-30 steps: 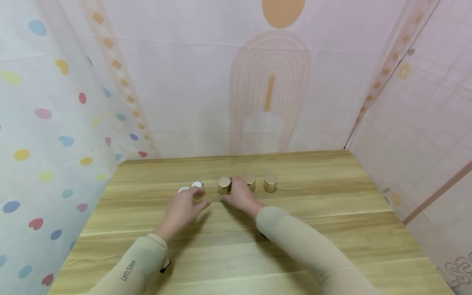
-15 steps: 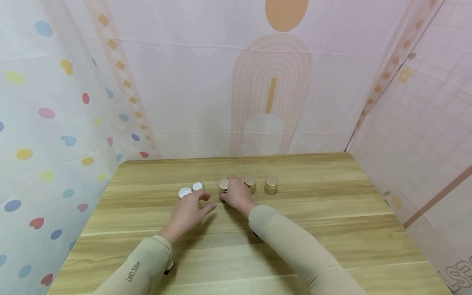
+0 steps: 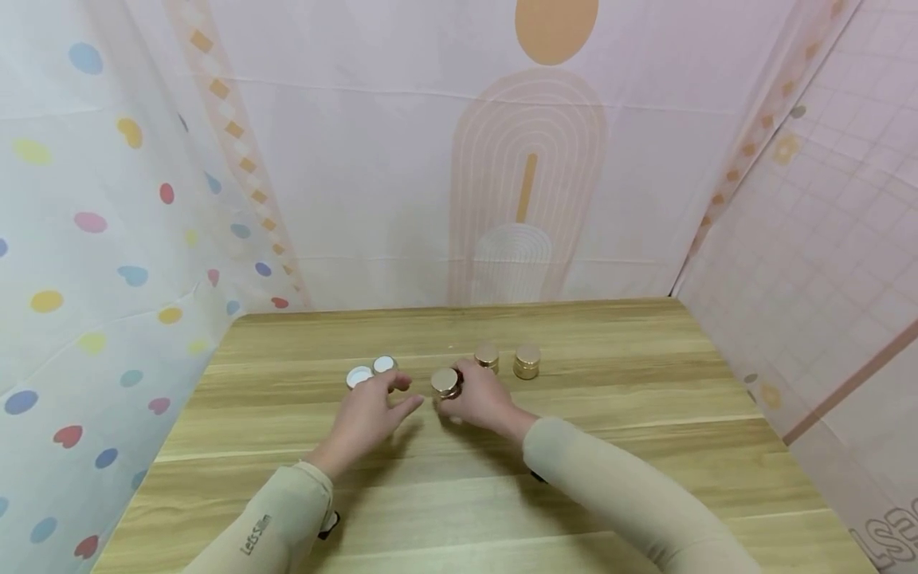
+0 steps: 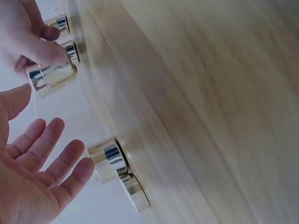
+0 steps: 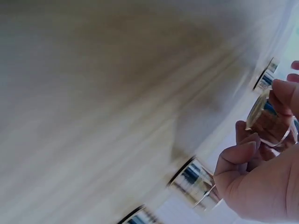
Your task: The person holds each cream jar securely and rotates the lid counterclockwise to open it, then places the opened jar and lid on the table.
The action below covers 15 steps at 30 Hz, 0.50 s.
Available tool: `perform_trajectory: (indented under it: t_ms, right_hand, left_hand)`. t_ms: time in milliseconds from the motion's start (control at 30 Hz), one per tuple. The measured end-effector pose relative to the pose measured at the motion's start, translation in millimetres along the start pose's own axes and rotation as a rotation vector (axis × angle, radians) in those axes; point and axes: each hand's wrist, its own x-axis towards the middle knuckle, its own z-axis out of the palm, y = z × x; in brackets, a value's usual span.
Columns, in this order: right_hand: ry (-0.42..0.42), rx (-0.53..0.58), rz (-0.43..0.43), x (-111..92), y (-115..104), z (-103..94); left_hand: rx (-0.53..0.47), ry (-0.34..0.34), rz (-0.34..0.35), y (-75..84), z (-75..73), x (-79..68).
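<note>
My right hand (image 3: 482, 397) grips a small gold lidded jar (image 3: 445, 381) between thumb and fingers, lifted off the tabletop in the left wrist view. To its left, my left hand (image 3: 368, 410) has spread, loosely bent fingers with nothing between them. Just beyond that hand stands an uncapped gold jar (image 4: 108, 156) with a white top, and a gold lid (image 4: 134, 192) lies against it, its white inside facing up in the head view. Two more capped gold jars stand behind and right of my right hand, a nearer jar (image 3: 487, 357) and a farther jar (image 3: 527, 362).
All of this is on a wood-grain table (image 3: 645, 446). A patterned white curtain (image 3: 358, 183) hangs along the table's back edge, with further cloth panels at the left and right sides.
My right hand has lifted the middle jar from the row and drawn it towards me. My left hand shifted slightly right, off the uncapped jar, and then stayed nearly still.
</note>
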Motion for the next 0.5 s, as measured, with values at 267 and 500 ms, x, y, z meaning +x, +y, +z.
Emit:
perform_trajectory:
  t_ms: [267, 500]
  right_hand:
    - [-0.062, 0.182, -0.085, -35, 23, -23.0]
    - [-0.101, 0.169, -0.283, -57, 28, -39.2]
  left_hand:
    - [-0.123, -0.071, 0.085, 17.7, 4.1, -9.4]
    - [-0.199, -0.149, 0.221, 33.5, 8.3, -19.4]
